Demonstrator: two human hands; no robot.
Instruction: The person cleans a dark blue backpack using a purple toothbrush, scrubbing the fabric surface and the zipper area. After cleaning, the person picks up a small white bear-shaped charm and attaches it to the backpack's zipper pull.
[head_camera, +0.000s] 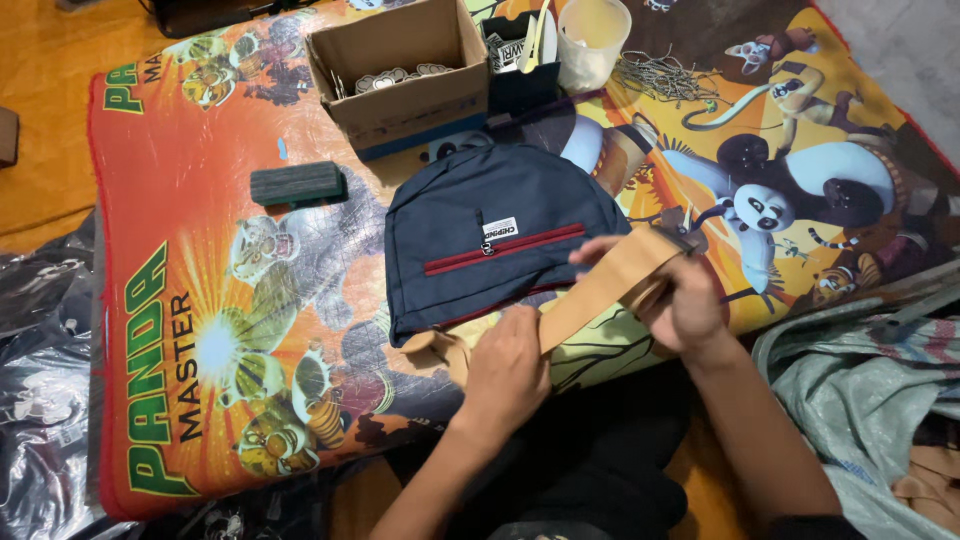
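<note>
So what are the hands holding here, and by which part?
Both hold the tan strap of the navy bag: the right hand grips its folded upper end, the left hand pins its lower stretch.

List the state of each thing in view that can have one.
Navy bag panel: flat, red zipper closed.
Tan strap: held taut between both hands.
Left hand: pressing strap's lower end.
Right hand: gripping strap's upper end.
Cardboard box: open, round pieces inside.
Plastic cup: upright.

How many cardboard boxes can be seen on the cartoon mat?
1. The open cardboard box sits at the mat's far edge, behind the navy bag. Others may lie outside the view.
</note>
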